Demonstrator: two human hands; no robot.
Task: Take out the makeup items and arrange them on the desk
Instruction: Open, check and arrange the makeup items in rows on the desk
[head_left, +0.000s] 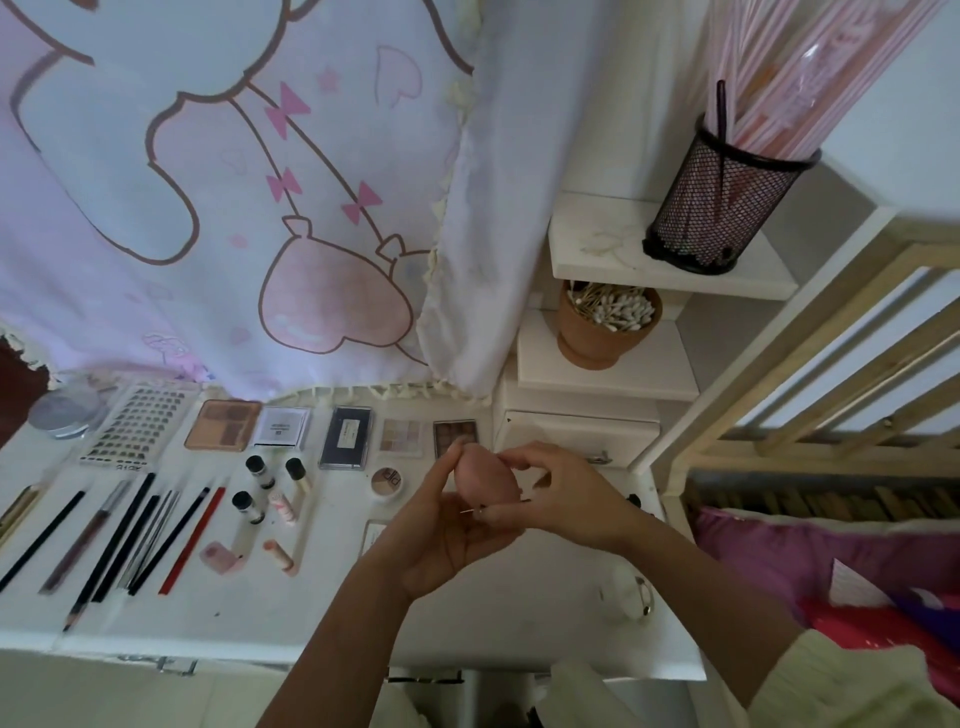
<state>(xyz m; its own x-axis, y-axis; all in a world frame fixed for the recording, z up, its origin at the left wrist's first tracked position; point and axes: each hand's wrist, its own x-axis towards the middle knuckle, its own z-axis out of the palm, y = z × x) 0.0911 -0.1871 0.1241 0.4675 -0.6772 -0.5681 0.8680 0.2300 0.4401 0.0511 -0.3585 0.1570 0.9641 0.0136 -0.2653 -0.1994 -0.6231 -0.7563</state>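
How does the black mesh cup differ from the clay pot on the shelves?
The mesh cup is black see-through wire holding long pink sticks; the clay pot is solid orange-brown, holding cotton swabs. The mesh cup sits on the upper shelf, the clay pot on the lower shelf. Both stand upright with open tops.

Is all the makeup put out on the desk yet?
Nearly, it seems. Done: palettes in a back row, pencils lined up on the left, small bottles in the middle. In hand: the left hand and right hand both hold a pink sponge. Left: set the sponge on the desk. I cannot see whether more items wait.
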